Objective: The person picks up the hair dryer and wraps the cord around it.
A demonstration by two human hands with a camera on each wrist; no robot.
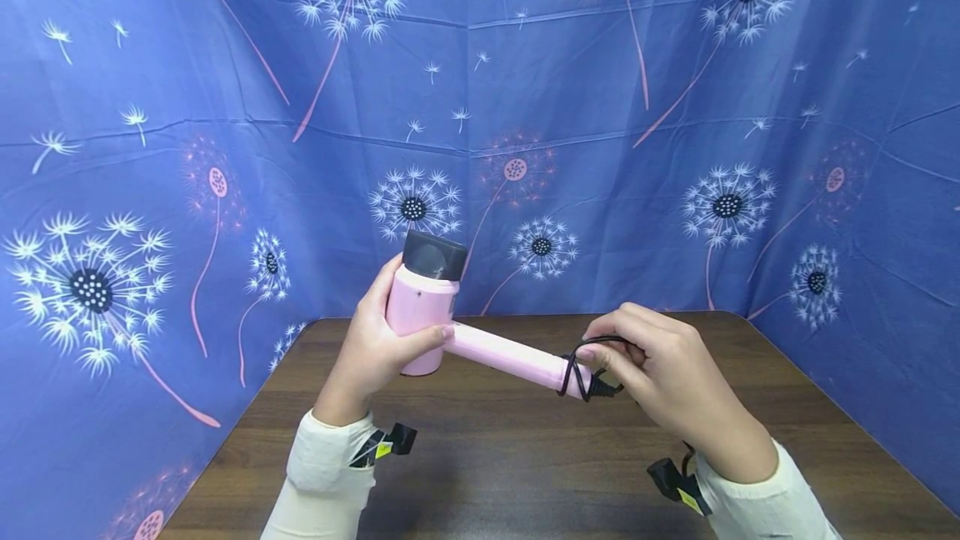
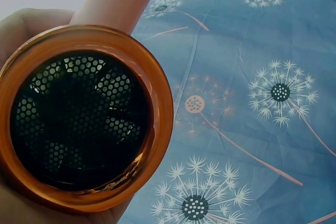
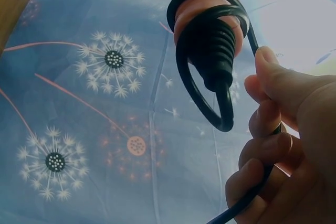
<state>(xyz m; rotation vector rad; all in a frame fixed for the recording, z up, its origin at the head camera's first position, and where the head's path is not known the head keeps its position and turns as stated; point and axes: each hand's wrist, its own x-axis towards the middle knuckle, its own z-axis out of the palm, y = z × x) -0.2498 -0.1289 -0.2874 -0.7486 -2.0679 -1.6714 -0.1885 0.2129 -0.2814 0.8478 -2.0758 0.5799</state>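
A pink hair dryer (image 1: 422,303) with a black nozzle (image 1: 434,256) is held above the table by my left hand (image 1: 378,348), which grips its barrel with the thumb across the front. The handle (image 1: 513,354) slants down to the right. Around the handle's end loops a black cord (image 3: 185,61), coming out of a ribbed sleeve (image 3: 215,51). My right hand (image 1: 660,365) pinches the cord between thumb and forefinger, and in the right wrist view the cord runs on under its curled fingers. The left wrist view shows the dryer's round rear ring (image 2: 157,114) and mesh grille.
Below both hands is a brown wooden table (image 1: 510,473). A blue cloth with dandelion prints (image 1: 600,190) hangs behind the table and along both sides. Wrist cameras (image 1: 402,438) are strapped at both white sleeves.
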